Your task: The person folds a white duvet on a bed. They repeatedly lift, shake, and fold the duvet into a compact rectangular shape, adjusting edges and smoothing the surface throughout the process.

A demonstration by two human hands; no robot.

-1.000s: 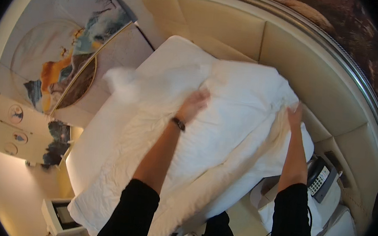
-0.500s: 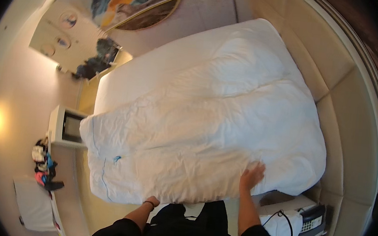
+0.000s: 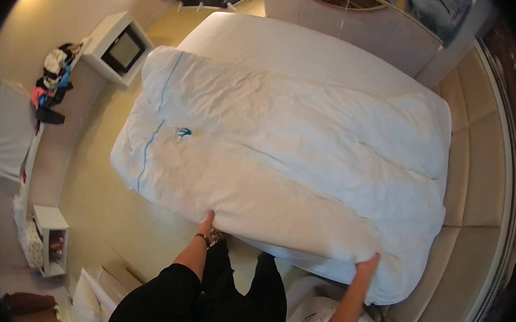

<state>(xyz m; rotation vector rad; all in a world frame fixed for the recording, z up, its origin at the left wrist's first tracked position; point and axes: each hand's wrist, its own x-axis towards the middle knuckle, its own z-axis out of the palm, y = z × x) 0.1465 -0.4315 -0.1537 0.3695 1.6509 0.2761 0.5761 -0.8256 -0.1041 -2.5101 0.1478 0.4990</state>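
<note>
A white duvet (image 3: 270, 162) with a blue line along its left end lies across the bed, rumpled, with a lengthwise fold at its right. Beyond it shows the bare far strip of the white mattress (image 3: 294, 43). My left hand (image 3: 210, 223), with a dark band at the wrist, grips the near edge of the duvet, its thumb on top and its other fingers hidden. Farther right, my right hand (image 3: 368, 263) pinches the same edge, which is pulled straight between both hands. A small blue tuft (image 3: 184, 132) shows on the duvet's left part.
Padded beige panels (image 3: 482, 182) line the right side of the bed. Left of the bed are a white box-shaped cabinet (image 3: 104, 44) with a dark screen, hanging clothes (image 3: 53, 82) and a low white shelf (image 3: 50, 218). A bedside stand (image 3: 318, 313) is close by my right arm.
My view has turned to the right. My right hand has gone from resting flat on the duvet to gripping its near edge. The edge between my hands is now lifted and straighter.
</note>
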